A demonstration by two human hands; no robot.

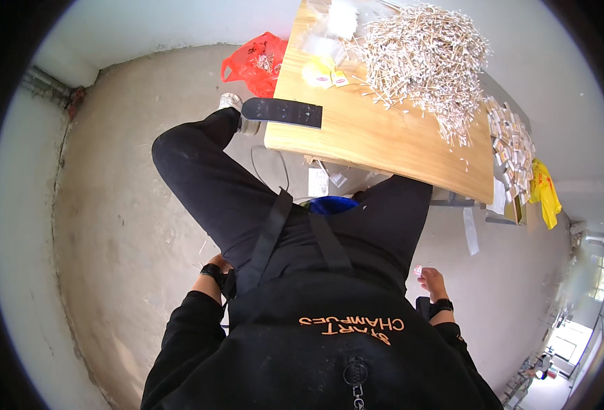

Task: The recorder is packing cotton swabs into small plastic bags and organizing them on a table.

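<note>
My left hand [222, 263] hangs low beside my left hip, a black band on its wrist. Its fingers are mostly hidden behind my leg. On the other side, below the table's edge, my right hand [433, 281] is closed, with a small pale pinkish thing [418, 270] at its fingertips, too small to name. Neither hand touches the wooden table [356, 137]. A large heap of cotton swabs [425, 51] covers its far right part, with some loose ones spilling toward the near edge. Small yellow packets [322, 72] and clear plastic bags [319, 44] lie left of the heap.
A red plastic bag [254, 65] with swabs stands left of the table. At its right, many small packed bundles [512, 147] are piled beside a yellow bag [545, 193]. A black strap [283, 113] juts over the left edge. Something blue [332, 204] shows between my legs.
</note>
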